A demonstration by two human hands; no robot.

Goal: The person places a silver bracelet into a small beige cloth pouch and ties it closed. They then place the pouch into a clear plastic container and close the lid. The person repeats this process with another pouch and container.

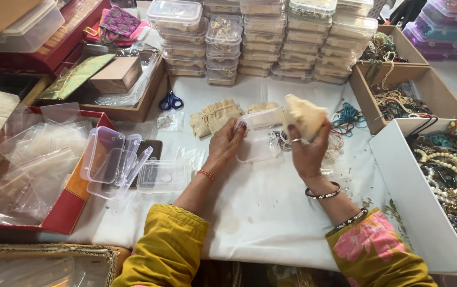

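White-clothed table (271, 212), head view: left hand (227, 143) is pinching the open clear plastic box (260, 138) at its edge, right hand (308, 151) is clutching a cream cloth pouch (304, 114) above it; tilting could be spilling small contents.

Beige pouch (305, 114), clear box (259, 139), blue-handled scissors (171, 101), white tablecloth (271, 207)
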